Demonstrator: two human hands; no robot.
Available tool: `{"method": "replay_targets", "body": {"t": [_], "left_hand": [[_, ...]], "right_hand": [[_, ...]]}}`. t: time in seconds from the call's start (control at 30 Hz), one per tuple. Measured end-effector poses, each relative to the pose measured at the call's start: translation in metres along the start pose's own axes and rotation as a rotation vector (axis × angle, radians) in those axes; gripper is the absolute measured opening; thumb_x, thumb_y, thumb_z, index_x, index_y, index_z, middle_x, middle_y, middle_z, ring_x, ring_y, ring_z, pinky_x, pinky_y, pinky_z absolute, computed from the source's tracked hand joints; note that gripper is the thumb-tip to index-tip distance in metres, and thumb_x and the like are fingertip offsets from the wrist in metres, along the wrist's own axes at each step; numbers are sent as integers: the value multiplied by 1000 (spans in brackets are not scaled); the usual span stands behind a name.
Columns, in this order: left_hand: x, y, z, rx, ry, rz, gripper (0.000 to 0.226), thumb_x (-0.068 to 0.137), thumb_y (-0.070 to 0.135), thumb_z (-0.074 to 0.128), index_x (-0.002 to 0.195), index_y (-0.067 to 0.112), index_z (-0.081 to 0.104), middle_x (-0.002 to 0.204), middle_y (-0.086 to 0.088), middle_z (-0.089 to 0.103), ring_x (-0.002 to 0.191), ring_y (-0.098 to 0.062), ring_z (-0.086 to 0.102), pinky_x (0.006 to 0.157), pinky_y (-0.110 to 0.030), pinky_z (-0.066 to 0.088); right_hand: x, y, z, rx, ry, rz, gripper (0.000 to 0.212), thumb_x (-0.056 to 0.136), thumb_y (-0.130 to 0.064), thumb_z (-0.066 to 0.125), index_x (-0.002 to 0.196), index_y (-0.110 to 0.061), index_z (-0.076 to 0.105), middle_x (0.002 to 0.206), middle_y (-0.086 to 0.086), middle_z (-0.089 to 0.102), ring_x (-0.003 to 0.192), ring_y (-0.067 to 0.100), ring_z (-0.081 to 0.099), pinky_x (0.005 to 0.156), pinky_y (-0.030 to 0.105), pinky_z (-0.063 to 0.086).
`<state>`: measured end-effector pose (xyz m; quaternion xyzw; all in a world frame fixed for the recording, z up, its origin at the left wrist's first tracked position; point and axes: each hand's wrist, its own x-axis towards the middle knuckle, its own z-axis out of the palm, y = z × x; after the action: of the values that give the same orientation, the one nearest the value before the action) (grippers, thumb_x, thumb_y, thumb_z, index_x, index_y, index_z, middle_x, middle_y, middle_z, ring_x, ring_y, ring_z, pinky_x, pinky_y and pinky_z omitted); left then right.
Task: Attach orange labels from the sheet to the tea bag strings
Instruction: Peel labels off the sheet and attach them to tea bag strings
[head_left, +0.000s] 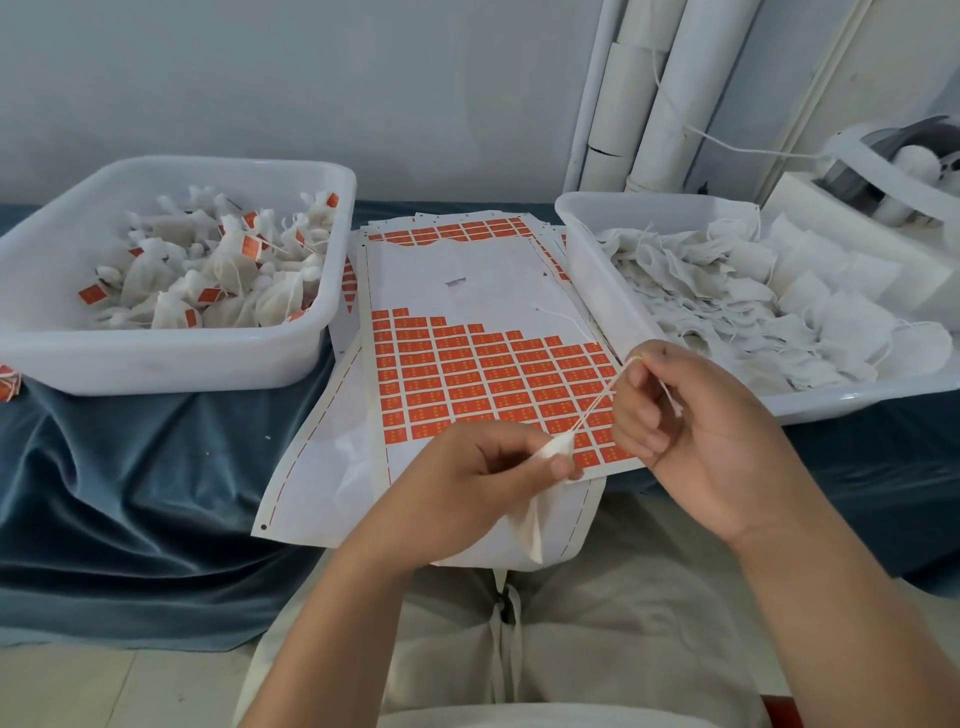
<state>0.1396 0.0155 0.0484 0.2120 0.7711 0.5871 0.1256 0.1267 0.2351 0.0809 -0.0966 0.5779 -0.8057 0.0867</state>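
Left grip (498, 467) is clenched on a tea bag (553, 449). Thumb and fingers pinch the gathered neck, and the body of the bag hangs down out of the palm. Right grip (691, 421) pinches the string (597, 402) between thumb and forefinger. The string runs nearly taut from the bag neck up to that pinch, and its loose tail drops across the right fingers. No label on this string yet.

Bag and string are held in the air over the near edge of the worktop, above the near-right corner of the label sheet (493, 384).

Handling, my read:
- **Bag:** light, soft cloth, floppy. Hold it at the neck, as now.
- **String:** thin and limp, likely to slip or twist. Pinch near the free end and keep tension so a label can fold over it.
- **Labels:** probably small and tacky. Lift one from a corner.

The sheet lies mid-worktop, with its near end overhanging the near edge towards the lap. The far rows are mostly peeled and an orange block remains on the near half. More sheets lie under it. The labels carry small yellow marks, too small to read. No brand is legible anywhere.

The left tub (156, 364), by the left edge, holds bags with orange labels. The right tub (587, 270), by the right edge, holds bare bags. A blue cloth (156, 467) covers the worktop.
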Motion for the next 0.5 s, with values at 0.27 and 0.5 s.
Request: {"method": "replay_targets", "body": {"t": [0.27,0.5], "left_hand": [[4,-4,3,-218,146,137,15,95,27,72,104,26,84,132,12,69,129,-13,60,102,-39,55],[1,1,4,-286,171,224,20,103,18,63,101,13,83,115,6,78,124,-10,66,102,-18,49]], "right_hand": [[-4,10,10,-455,41,-10,24,103,-34,56,89,-25,73,69,0,57,60,14,50,58,22,46],[-10,10,23,-772,-70,-53,19,104,-40,59,95,-48,75,76,-6,72,65,6,65,66,19,55]]}}
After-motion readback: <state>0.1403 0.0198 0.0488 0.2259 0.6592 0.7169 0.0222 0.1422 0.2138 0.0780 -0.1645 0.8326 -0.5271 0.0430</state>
